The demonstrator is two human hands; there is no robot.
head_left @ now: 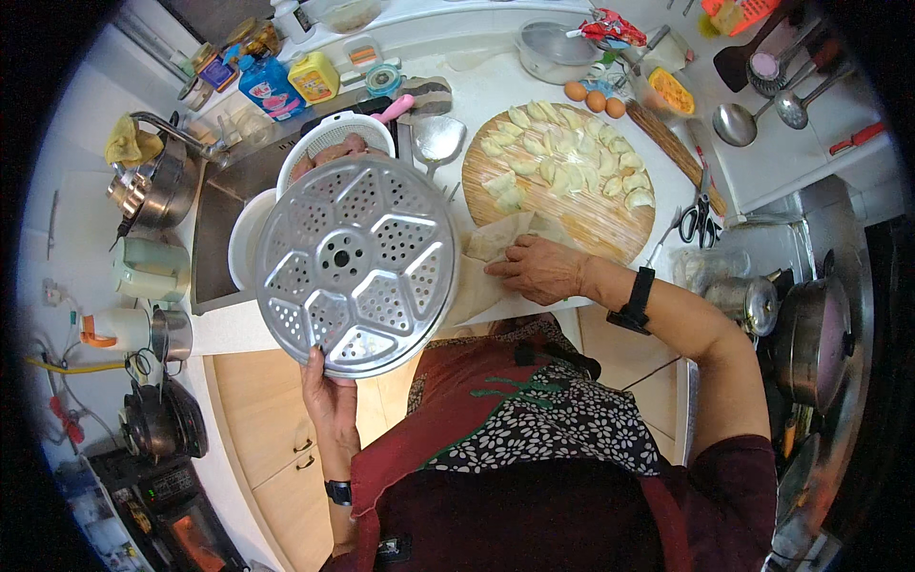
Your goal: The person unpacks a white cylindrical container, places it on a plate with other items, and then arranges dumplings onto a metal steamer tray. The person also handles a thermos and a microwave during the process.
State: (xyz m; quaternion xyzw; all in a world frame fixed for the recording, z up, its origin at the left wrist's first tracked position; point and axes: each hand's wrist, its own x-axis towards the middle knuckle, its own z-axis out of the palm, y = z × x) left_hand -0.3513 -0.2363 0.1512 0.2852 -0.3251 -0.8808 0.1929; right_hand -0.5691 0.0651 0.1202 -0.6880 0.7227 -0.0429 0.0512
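My left hand [327, 404] grips the near rim of a round, perforated metal steamer tray [386, 304]. The tray is held up over the sink's edge and the counter, hiding part of both. My right hand [540, 272] is on a pale beige cloth [493, 239], its fingers curled against the folds. This cloth lies at the near left edge of a round wooden board [565, 229] and spreads toward the tray. Several raw dumplings [568, 150] cover the far part of the board, where flour shows on the wood.
Behind the tray, a white colander [297, 154] with pieces of meat stands at the sink [214, 236]. A metal spatula [437, 139] lies left of the board. Eggs [595, 101], a brush of stiff bristles [665, 146] and scissors [699, 218] border its right side. Pots [811, 343] stand at far right.
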